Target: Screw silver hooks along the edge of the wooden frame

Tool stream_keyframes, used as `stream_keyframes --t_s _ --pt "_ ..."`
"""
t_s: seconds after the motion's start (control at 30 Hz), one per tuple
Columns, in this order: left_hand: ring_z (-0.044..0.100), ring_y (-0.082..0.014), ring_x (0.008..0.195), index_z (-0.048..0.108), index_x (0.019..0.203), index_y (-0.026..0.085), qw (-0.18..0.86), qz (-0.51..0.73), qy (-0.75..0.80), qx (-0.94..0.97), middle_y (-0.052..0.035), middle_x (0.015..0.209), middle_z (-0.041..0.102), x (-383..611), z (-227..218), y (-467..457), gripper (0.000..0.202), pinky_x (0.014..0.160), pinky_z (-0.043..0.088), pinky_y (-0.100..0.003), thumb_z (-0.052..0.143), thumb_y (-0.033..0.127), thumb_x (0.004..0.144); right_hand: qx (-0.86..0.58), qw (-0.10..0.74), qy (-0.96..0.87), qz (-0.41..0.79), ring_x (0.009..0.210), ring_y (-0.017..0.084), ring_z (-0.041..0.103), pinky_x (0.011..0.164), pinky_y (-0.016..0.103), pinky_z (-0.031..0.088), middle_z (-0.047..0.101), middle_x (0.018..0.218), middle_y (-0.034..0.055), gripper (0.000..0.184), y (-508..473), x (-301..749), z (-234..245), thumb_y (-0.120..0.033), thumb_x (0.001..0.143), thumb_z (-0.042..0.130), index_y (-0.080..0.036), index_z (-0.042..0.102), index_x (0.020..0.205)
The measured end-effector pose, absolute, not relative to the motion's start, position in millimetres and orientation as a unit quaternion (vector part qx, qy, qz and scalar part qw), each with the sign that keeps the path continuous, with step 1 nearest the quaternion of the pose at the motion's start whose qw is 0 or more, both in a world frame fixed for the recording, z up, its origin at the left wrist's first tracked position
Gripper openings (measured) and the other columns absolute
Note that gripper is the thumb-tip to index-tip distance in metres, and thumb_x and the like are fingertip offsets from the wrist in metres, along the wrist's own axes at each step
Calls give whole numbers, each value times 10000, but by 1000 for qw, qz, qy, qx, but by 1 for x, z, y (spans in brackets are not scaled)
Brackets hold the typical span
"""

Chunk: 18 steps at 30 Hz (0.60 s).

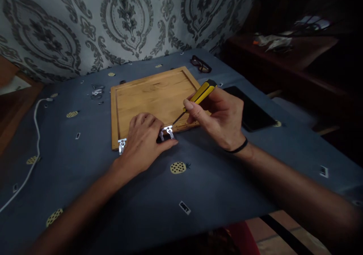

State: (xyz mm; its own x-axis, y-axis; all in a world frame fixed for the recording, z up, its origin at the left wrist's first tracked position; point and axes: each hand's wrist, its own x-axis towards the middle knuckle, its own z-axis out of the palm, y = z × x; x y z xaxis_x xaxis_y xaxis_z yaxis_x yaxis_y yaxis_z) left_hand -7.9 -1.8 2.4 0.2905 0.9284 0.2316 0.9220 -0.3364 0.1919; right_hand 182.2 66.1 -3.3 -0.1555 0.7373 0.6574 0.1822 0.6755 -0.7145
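A wooden panel [150, 96] with a raised frame lies on the table. On its near edge sit metal hinges, one [121, 145] at the left corner and another [169, 130] near the middle. My left hand [144, 139] bends over this edge, its index finger and thumb closed around the middle hinge; part of that hinge is hidden by the fingers. In my right hand [218, 118] is a screwdriver [202, 93] with a yellow and black handle, held at a slant. Its tip points down at the panel's edge just beside the middle hinge.
Loose metal hardware [97, 92] lies left of the panel. Eyeglasses [200, 64] rest behind it, and a dark flat tablet-like device [251, 109] lies to the right. A white cable [36, 126] runs along the left side of the blue tablecloth [221, 187]. A patterned curtain-like backdrop [167, 31] stands behind.
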Motion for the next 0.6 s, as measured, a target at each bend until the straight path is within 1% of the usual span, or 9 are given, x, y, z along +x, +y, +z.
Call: stream_keyframes --t_s 0.07,0.13,0.27,0.33,0.37,0.43,0.5,0.53,0.6 --pt "597 -321 1078 717 969 173 0 167 583 795 -93 1020 700 -13 8 -1 348 984 481 -495 764 510 893 -314 574 -712 253 489 136 569 431 294 436 565 608 -31 372 70 183 -4 -491 866 791 -239 567 711" --pt "602 -328 1106 717 1016 170 -20 189 595 781 -105 1052 713 -23 15 0 330 990 484 -497 742 484 917 -302 580 -707 270 469 127 577 417 282 440 574 621 -39 335 73 184 -5 -485 861 798 -239 597 755" --pt "615 -316 1117 713 1060 200 -50 222 617 753 -91 1069 729 -59 24 -1 212 990 491 -481 660 379 960 -319 591 -682 288 447 112 594 416 259 452 598 622 -46 323 72 188 1 -472 831 828 -236 617 768" --pt "625 -314 1088 716 1045 221 -60 231 636 733 -77 1043 730 -86 24 -5 206 965 500 -473 642 385 943 -337 597 -671 283 438 111 598 419 247 459 604 590 -46 338 63 194 4 -480 830 825 -230 613 748" --pt "630 -309 1076 719 1044 229 -60 233 647 724 -72 1039 729 -102 23 -7 220 979 493 -478 623 398 941 -346 600 -668 271 434 111 598 423 241 461 598 562 -47 343 58 198 4 -486 844 810 -226 611 742" --pt "649 -283 951 730 1001 253 -47 245 682 688 -44 956 718 -134 19 -13 260 953 500 -471 632 472 898 -378 586 -678 233 461 105 617 479 234 490 635 580 -38 318 44 206 2 -485 900 751 -209 644 784" --pt "641 -269 877 739 990 260 -36 264 721 639 -38 940 714 -166 12 -19 304 944 504 -475 651 514 850 -398 573 -688 199 465 96 612 495 228 498 644 597 -41 338 31 215 -5 -521 920 714 -204 667 812" --pt "635 -260 828 738 976 247 -38 272 733 623 -44 946 718 -181 7 -21 306 932 508 -483 644 506 842 -414 559 -693 189 495 104 626 538 236 528 644 585 -42 356 25 218 -9 -542 934 689 -208 666 814" --pt "651 -259 831 735 964 230 -37 293 754 587 -55 989 737 -209 -4 -24 284 890 524 -466 625 465 848 -427 555 -690 182 489 121 634 524 247 537 658 575 -34 377 15 223 -17 -577 935 671 -211 675 844"
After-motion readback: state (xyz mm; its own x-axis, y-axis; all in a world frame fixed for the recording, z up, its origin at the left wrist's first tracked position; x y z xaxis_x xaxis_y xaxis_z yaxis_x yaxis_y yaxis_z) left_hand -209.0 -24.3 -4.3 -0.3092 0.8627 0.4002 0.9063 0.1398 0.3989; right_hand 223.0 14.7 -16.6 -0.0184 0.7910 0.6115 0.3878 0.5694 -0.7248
